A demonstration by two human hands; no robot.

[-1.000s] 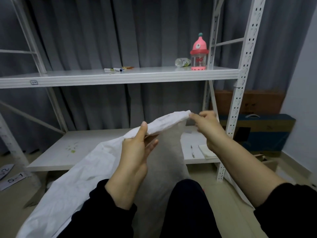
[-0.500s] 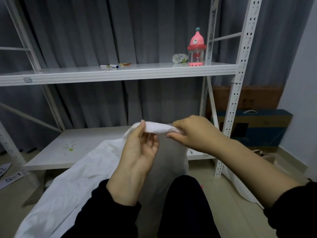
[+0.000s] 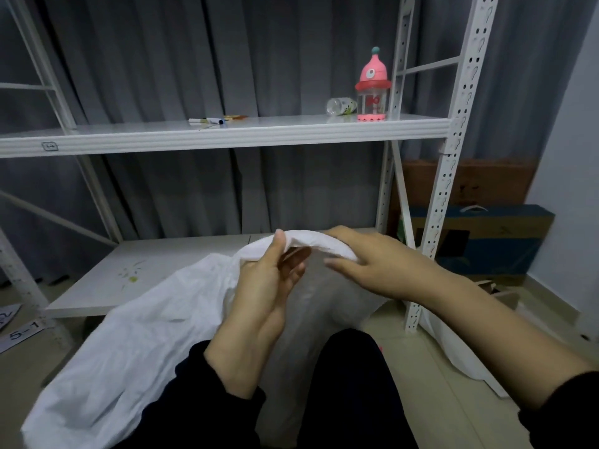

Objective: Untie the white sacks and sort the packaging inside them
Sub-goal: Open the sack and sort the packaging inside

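The left hand [image 3: 269, 280], thumb upright, pinches the twisted neck of the white sack [image 3: 146, 319]; the right hand [image 3: 372, 257] (palm down) curls over that same neck. The sack drapes across the lap [image 3: 350, 384], before the lower shelf [image 3: 162, 264].

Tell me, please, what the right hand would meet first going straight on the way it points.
Most likely the left hand, just ahead of the right hand along the gathered white sack.

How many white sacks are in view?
2. One sack across the lap, neck held by left hand and right hand; another sack on the floor behind the right shelf post, partly hidden.
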